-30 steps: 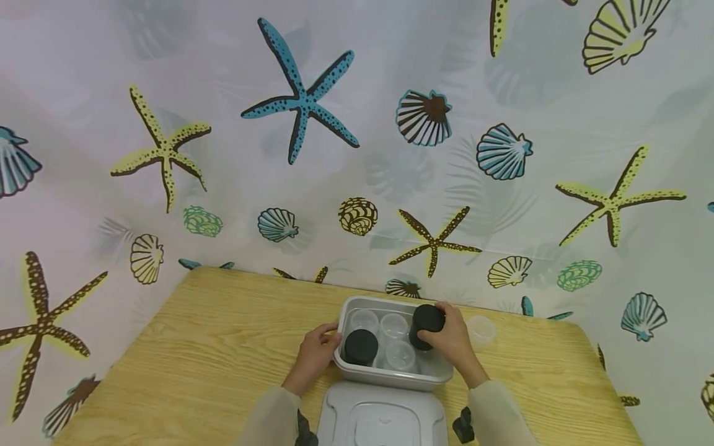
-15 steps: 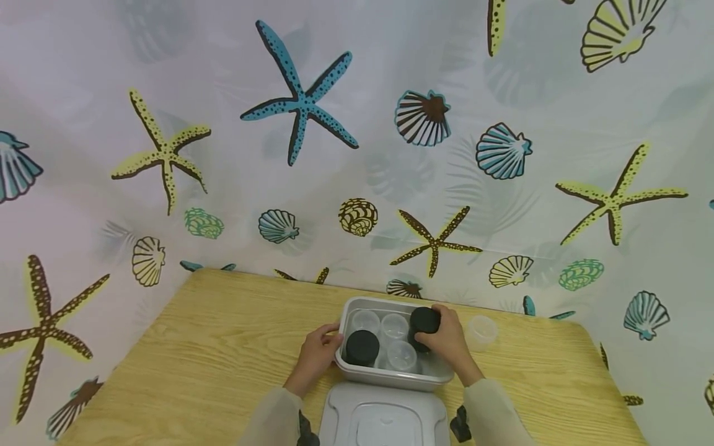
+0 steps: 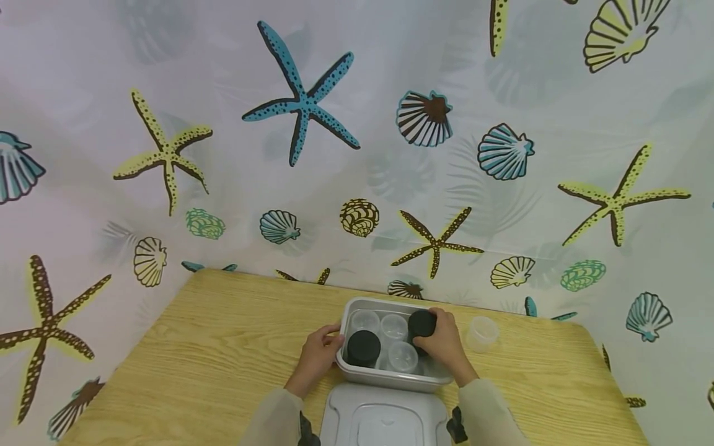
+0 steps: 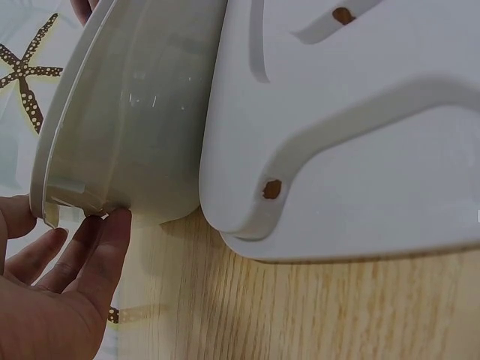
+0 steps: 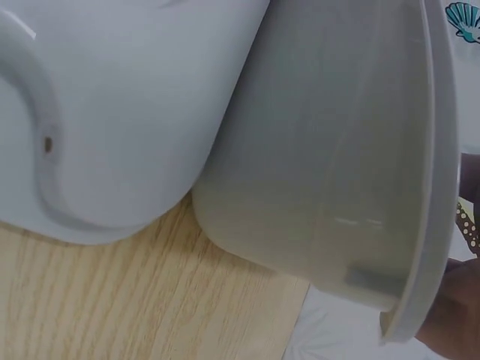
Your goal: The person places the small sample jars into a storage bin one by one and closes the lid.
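A light grey plastic bin (image 3: pixel 385 379) stands on the table. At its left end my left hand (image 3: pixel 316 356) grips the rim; in the left wrist view the fingertips (image 4: pixel 116 225) press under the rim's edge. Inside the bin, my right hand (image 3: pixel 446 341) holds a black cylindrical container (image 3: pixel 421 323) at the back right, thumb on the near side. Its lower part is hidden by the hand and bin. Another black cylinder (image 3: pixel 364 348) sits in the front left corner. Clear round plastic cups stand between them, at the back left (image 3: pixel 365 322), back middle (image 3: pixel 393 326) and front middle (image 3: pixel 403 357).
A grey-white lid (image 3: pixel 385 421) with moulded ridges lies flat, close against the bin's near side. To the right of the bin, a clear cup (image 3: pixel 482 333) stands on the wood-grain table (image 3: pixel 223 347). Behind the table hangs a starfish-and-shell curtain (image 3: pixel 312 186).
My right hand has moved slightly left and lower with the black cylinder, which now sits deeper in the bin. The left hand keeps its place on the rim.
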Available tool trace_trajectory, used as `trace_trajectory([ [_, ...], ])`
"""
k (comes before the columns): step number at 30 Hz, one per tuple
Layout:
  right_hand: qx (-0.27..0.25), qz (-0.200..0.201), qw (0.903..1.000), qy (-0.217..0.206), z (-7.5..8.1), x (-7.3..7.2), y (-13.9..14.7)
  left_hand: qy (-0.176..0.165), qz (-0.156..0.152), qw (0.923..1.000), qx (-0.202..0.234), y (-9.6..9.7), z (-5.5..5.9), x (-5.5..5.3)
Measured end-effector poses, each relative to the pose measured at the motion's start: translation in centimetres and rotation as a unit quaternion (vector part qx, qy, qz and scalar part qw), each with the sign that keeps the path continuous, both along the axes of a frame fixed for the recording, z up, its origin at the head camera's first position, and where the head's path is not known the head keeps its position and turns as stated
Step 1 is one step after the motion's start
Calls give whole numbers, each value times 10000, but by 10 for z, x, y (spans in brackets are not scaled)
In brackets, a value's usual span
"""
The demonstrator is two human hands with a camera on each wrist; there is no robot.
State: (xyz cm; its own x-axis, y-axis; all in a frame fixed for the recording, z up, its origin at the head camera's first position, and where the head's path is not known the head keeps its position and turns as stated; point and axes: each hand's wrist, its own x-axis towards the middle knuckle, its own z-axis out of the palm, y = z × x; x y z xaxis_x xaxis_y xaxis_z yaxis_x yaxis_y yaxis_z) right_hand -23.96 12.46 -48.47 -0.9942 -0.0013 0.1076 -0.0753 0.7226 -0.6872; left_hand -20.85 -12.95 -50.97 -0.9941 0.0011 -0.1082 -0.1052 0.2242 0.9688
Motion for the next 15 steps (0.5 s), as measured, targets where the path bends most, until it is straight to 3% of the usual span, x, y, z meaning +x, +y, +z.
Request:
trace_trajectory([
  [10, 80, -59, 9999, -72, -2, 0, 0, -20, -15, 10000, -22, 0, -1, 0],
  [15, 47, -41, 9999, 120, 0, 1, 1, -32, -29, 10000, -20, -1, -1, 0],
])
